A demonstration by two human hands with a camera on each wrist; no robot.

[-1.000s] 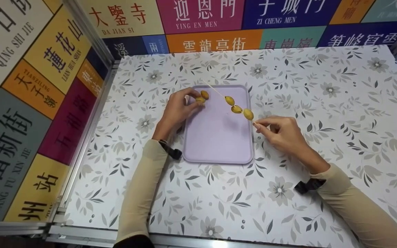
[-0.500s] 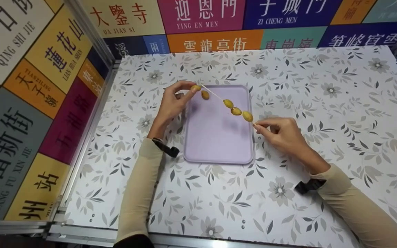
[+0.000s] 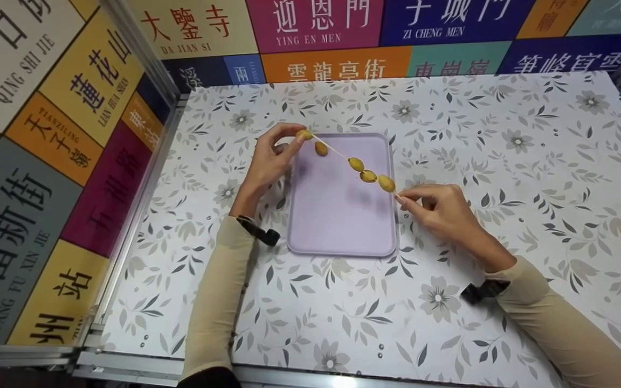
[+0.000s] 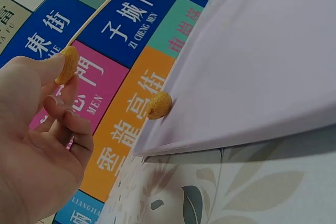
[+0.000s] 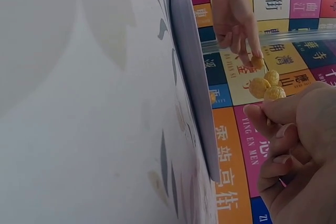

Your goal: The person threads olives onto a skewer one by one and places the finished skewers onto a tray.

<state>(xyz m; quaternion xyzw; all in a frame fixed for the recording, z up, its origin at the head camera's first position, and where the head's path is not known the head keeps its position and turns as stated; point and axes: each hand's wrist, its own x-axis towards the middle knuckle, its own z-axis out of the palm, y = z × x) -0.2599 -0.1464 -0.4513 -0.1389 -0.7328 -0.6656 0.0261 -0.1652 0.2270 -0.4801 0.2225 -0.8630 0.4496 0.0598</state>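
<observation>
My right hand [image 3: 442,210] pinches the lower end of a thin wooden skewer between thumb and fingertips. Threaded on that skewer [image 3: 333,149] are three wrinkled yellow oval fruits [image 3: 368,176], bunched toward the right hand, and it slants up to the left over the lilac tray [image 3: 343,226]. At the tray's far left corner my left hand [image 3: 271,159] pinches another yellow oval fruit [image 4: 67,65] by thumb and fingertips. The skewer's tip meets this fruit. One loose fruit [image 4: 159,105] lies on the tray just below, near its far left corner.
The tray lies on a table [image 3: 504,339] covered with a white flower-and-leaf print. Colourful panels with large characters stand along the back [image 3: 321,32] and left side [image 3: 46,161]. A metal rail [image 3: 127,231] runs along the table's left edge.
The left hand has lifted one fruit from beside the loose one and brought it up and back to the skewer's tip. The skewer has dipped slightly; the right hand has barely moved.
</observation>
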